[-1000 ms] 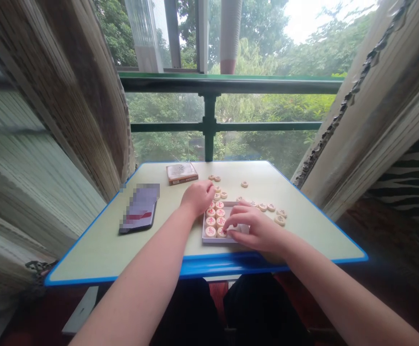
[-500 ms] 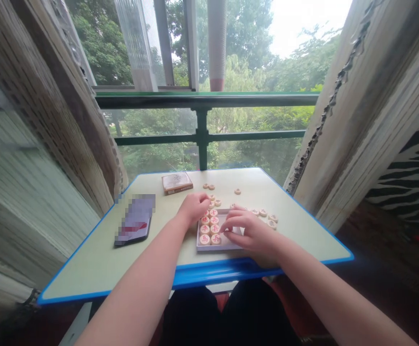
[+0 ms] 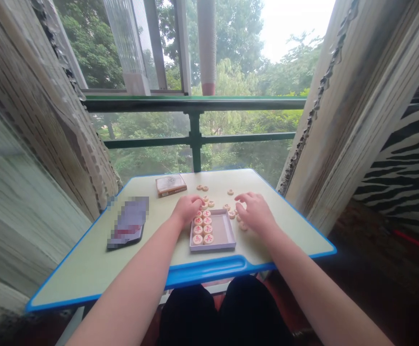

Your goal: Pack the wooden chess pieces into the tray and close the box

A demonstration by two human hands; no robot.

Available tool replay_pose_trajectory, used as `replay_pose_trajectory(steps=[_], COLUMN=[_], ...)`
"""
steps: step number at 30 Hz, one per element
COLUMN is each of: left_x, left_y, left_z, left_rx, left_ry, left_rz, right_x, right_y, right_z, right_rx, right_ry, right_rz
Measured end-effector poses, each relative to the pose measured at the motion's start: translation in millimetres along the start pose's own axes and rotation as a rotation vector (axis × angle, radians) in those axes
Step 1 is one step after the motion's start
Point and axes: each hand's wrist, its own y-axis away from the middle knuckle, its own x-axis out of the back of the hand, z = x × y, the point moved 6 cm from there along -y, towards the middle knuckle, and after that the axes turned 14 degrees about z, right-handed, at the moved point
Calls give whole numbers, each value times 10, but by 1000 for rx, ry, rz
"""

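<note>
And the right hand (image 3: 257, 211) spreads wide by round, pale wooden discs (image 3: 231, 215), towards the tabletop's (image 3: 292, 242) right edge; left hand (image 3: 186, 209) curled, grip unclear, at the shallow lilac tray's (image 3: 212, 248) far-left corner.

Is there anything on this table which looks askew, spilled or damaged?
Nothing stands out as damaged. The red-marked pieces form neat columns in the tray; the loose pieces lie unevenly outside, an ordinary scatter. The blurred phone I cannot judge.
</note>
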Motion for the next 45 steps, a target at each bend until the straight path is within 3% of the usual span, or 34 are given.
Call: replay_pose_trajectory(steps=[3,7,12,16,21,25,31,35,39,42,45], left_x=[-1,7,5,5,1,-17,6,30,28,-1,-47], left_y=[6,12,1,-47,-125,-148,-93,-45,-56,-118,-160], left_z=[7,22,33,15,-55,-107,-70,-59,-56,-31,1], left_rx=[26,13,-42,-20,46,115,155,150,174,236,333], left_ry=[25,1,-38,-70,-8,50,51,42,42,-6,-94], left_rz=[-12,-1,15,37,69,56,43,58,58,-31,-212], right_x=[-59,-36,-37,-253,-547,-662,-627,-668,-543,-396,-280], right_y=[8,-48,-269,-487,-632,-550,-527,-500,-495,-413,-252], right_z=[193,288,133,169,362,427,376,350,279,86,-181], right_rx=[-96,-145,-23,69,160,216,243,275,234,253,380], right_ry=[161,132,-47,34,23,36,-24,-56,-177,-399,-537], right_rz=[-33,-86,-329,-496,-354,-412,-320,-353,-297,-302,-370])
